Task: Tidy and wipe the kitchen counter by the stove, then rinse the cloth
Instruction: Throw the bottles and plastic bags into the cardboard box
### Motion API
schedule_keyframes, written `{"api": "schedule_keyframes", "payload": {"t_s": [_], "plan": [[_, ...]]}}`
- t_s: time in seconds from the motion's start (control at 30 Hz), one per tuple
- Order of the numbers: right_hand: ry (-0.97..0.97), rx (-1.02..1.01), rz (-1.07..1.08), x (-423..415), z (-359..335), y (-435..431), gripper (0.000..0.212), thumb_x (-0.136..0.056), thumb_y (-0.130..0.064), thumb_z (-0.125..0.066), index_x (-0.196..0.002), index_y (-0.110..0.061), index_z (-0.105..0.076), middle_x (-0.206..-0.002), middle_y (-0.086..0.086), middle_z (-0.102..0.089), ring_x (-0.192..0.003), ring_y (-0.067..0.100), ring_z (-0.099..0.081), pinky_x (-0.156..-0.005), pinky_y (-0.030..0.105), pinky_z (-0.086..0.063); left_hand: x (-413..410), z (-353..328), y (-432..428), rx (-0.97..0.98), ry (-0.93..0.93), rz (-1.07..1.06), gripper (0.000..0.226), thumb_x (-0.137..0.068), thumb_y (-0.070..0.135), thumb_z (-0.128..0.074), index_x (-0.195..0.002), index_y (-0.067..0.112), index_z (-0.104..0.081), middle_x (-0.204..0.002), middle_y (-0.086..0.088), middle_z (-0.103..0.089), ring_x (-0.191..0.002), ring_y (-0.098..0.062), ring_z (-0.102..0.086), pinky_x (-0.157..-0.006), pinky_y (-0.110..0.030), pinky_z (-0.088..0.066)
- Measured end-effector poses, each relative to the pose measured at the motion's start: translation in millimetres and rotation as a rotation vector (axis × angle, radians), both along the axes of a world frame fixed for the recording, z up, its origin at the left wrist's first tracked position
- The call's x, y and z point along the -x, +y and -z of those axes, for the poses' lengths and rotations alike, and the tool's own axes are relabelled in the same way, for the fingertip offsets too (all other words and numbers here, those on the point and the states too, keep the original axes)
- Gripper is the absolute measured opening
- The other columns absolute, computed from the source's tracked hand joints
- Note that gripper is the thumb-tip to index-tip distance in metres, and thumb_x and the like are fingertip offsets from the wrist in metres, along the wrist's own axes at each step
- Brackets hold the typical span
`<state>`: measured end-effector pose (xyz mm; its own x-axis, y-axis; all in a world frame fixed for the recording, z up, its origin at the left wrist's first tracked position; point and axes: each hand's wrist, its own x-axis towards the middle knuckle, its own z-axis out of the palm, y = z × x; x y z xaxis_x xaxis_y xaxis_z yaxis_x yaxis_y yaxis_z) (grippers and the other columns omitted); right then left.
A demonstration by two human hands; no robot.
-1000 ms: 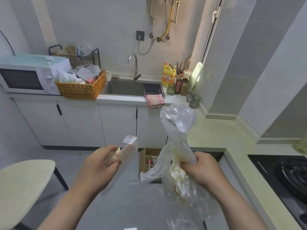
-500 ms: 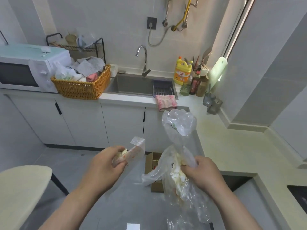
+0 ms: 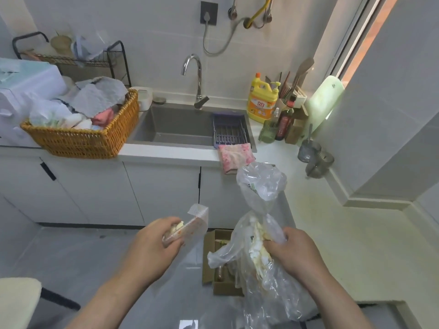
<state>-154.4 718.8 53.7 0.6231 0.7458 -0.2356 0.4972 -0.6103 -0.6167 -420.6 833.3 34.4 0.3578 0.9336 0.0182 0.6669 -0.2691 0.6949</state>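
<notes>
Clutching a small packet (image 3: 197,218), left hand (image 3: 152,248) hovers just left of the upright plastic bag (image 3: 260,184), bunched mid-length in the closed grip of the right hand (image 3: 293,254).

The yellow detergent bottle (image 3: 261,104) bears a label reading 立白.

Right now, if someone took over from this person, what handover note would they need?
Left grip holds a small clear packet.
Right grip clutches a clear plastic bag with pale scraps inside.
The pink cloth hangs over the counter edge by the sink, untouched.
Done: rubbish gathered in both hands.
Left: bin it, wipe the counter, rinse the cloth.
</notes>
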Motion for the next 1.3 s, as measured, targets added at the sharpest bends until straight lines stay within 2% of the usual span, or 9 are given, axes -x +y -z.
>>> {"api": "schedule_keyframes", "payload": {"t_s": [0.17, 0.37, 0.57, 0.67, 0.83, 0.93, 1.07, 1.17, 1.3], "plan": [[-0.002, 0.066, 0.071, -12.6, 12.7, 49.7, 0.032, -0.074, -0.037, -0.068, -0.058, -0.018, -0.048, -0.055, -0.004, -0.054, -0.051, 0.013, -0.050, -0.050, 0.028, -0.035, -26.6, 17.2, 72.2, 0.055, -0.009, 0.041, 0.035, -0.081, 0.018, -0.073, -0.114, 0.029, -0.066, -0.100, 0.022, -0.057, -0.095, -0.006, -0.053, -0.077, -0.022, -0.037], [0.024, 0.170, 0.199, -21.5, 43.1, 112.6, 0.023, -0.075, -0.036, -0.067, -0.072, -0.014, -0.060, -0.066, -0.002, -0.063, -0.059, 0.012, -0.058, -0.052, 0.028, -0.040, -57.3, 58.1, 156.8, 0.189, -0.005, 0.204, 0.025, -0.084, 0.024, -0.071, -0.107, 0.034, -0.065, -0.098, 0.026, -0.058, -0.093, -0.004, -0.055, -0.073, -0.016, -0.038], [0.083, 0.214, 0.325, -43.8, 105.0, 156.1, 0.025, -0.072, -0.029, -0.069, -0.057, -0.018, -0.052, -0.055, -0.006, -0.057, -0.048, 0.008, -0.051, -0.042, 0.020, -0.031, -100.2, 126.0, 209.2, 0.338, 0.042, 0.320, 0.027, -0.086, 0.024, -0.068, -0.107, 0.040, -0.063, -0.103, 0.019, -0.061, -0.095, -0.003, -0.057, -0.074, -0.014, -0.040], [0.101, 0.269, 0.349, -63.3, 151.7, 169.3, 0.021, -0.073, -0.029, -0.070, -0.061, -0.018, -0.056, -0.060, -0.004, -0.061, -0.054, 0.009, -0.056, -0.045, 0.024, -0.037, -123.0, 167.9, 222.4, 0.391, 0.078, 0.324, 0.029, -0.086, 0.022, -0.067, -0.109, 0.038, -0.062, -0.098, 0.024, -0.056, -0.093, -0.001, -0.053, -0.073, -0.008, -0.037], [0.165, 0.302, 0.393, -97.9, 244.3, 183.4, 0.016, -0.078, -0.027, -0.069, -0.067, -0.022, -0.058, -0.066, -0.006, -0.062, -0.059, 0.009, -0.058, -0.047, 0.023, -0.034, -164.8, 250.6, 231.7, 0.458, 0.155, 0.311, 0.030, -0.087, 0.026, -0.067, -0.116, 0.034, -0.061, -0.102, 0.023, -0.053, -0.098, -0.003, -0.050, -0.081, -0.019, -0.035], [0.200, 0.315, 0.420, -114.1, 309.9, 184.7, 0.011, -0.079, -0.028, -0.068, -0.073, -0.022, -0.061, -0.070, -0.005, -0.064, -0.062, 0.011, -0.060, -0.049, 0.025, -0.039, -184.5, 308.1, 226.7, 0.511, 0.169, 0.279, 0.027, -0.086, 0.026, -0.068, -0.111, 0.033, -0.063, -0.093, 0.023, -0.058, -0.090, -0.004, -0.054, -0.072, -0.015, -0.039], [0.233, 0.305, 0.430, -132.3, 400.3, 188.3, 0.014, -0.081, -0.027, -0.067, -0.073, -0.018, -0.060, -0.071, -0.003, -0.063, -0.061, 0.011, -0.058, -0.047, 0.023, -0.035, -212.8, 391.7, 219.2, 0.567, 0.153, 0.225, 0.029, -0.084, 0.017, -0.067, -0.093, 0.042, -0.057, -0.082, 0.027, -0.056, -0.075, 0.007, -0.053, -0.063, -0.001, -0.039], [0.256, 0.286, 0.450, -142.3, 466.1, 188.0, 0.015, -0.083, -0.026, -0.067, -0.076, -0.015, -0.060, -0.074, 0.000, -0.062, -0.062, 0.012, -0.056, -0.048, 0.022, -0.035, -232.3, 456.2, 212.1, 0.614, 0.123, 0.173, 0.029, -0.083, 0.014, -0.067, -0.093, 0.039, -0.058, -0.085, 0.024, -0.059, -0.077, 0.009, -0.053, -0.060, -0.001, -0.039], [0.218, 0.293, 0.421, -154.1, 551.7, 190.0, 0.018, -0.085, -0.027, -0.067, -0.076, -0.018, -0.055, -0.074, -0.003, -0.058, -0.062, 0.008, -0.053, -0.047, 0.019, -0.031, -251.2, 542.6, 205.2, 0.650, 0.100, 0.092, 0.017, -0.084, 0.018, -0.066, -0.083, 0.034, -0.060, -0.079, 0.012, -0.064, -0.072, -0.005, -0.059, -0.053, -0.010, -0.041]]}}
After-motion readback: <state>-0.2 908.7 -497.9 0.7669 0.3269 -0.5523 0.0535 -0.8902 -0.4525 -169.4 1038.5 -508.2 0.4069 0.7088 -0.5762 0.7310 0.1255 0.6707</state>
